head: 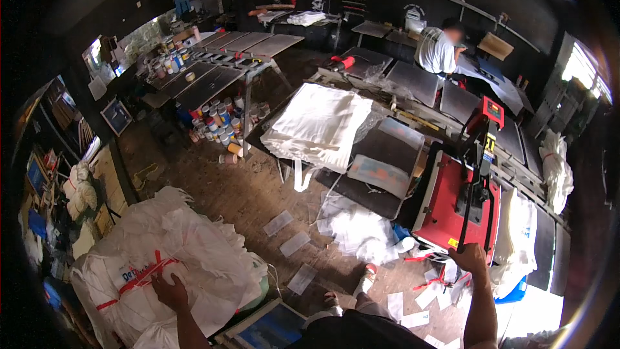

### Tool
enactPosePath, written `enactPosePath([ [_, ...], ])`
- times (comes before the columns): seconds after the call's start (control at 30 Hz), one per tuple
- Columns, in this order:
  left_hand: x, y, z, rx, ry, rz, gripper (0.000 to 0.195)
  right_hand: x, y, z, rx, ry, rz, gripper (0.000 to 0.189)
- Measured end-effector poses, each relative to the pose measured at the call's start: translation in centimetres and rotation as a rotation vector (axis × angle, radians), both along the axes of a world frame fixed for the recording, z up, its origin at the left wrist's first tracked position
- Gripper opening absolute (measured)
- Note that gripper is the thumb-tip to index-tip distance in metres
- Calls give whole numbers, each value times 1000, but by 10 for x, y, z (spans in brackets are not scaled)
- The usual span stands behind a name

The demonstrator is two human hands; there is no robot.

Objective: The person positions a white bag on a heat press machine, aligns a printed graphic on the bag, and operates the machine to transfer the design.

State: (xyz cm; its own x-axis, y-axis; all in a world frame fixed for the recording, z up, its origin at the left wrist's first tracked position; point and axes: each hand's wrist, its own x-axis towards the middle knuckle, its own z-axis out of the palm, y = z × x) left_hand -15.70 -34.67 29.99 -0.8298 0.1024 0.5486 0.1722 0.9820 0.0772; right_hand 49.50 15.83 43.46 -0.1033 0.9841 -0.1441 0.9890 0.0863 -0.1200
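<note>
My right hand (469, 257) is closed around the lower end of the black lever of a red heat press (443, 203), whose upper part carries a red control box. Over a big pile of white fabric bags (193, 247), bound with red ribbon, my left hand (169, 292) is spread with its fingers apart; whether it touches the pile I cannot tell. Left of the press, a stack of white fabric bags (322, 121) lies on a dark board, handles hanging over the edge. Beside it is a dark platen with transfer sheets (380, 173). More white printed bags (516, 232) lie right of the press.
Loose transfer papers (356, 228) and red ribbon scraps litter the floor near my feet. A framed screen (273, 327) leans close below me. Ink pots (223, 123) stand under the left printing table (271, 44). One person (436, 51) works at the right rear, another (249, 5) at the far back.
</note>
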Motion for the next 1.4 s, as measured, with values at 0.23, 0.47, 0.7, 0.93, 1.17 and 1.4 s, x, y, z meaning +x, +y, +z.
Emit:
enactPosePath([
  [0.23, -1, 1, -1, -12, 16, -8, 48, -1, 0, 3, -48, -18, -14, 47],
  [0.47, 0, -1, -1, 7, -45, 1, 49, -2, 1, 4, -67, -30, -22, 48],
  [0.7, 4, 6, 8, 28, -76, 28, 48, -1, 2, 2, -74, -26, -29, 47],
  [0.93, 1, 1, 4, 4, -51, 13, 49, 0, 2, 1, -54, -23, -17, 46],
  [1.17, 1, 3, 2, -22, -70, 29, 51, 2, 2, -1, -43, -22, -8, 45],
  [1.4, -1, 0, -3, -32, -61, 69, 50, 0, 2, 0, -34, -32, -5, 45],
])
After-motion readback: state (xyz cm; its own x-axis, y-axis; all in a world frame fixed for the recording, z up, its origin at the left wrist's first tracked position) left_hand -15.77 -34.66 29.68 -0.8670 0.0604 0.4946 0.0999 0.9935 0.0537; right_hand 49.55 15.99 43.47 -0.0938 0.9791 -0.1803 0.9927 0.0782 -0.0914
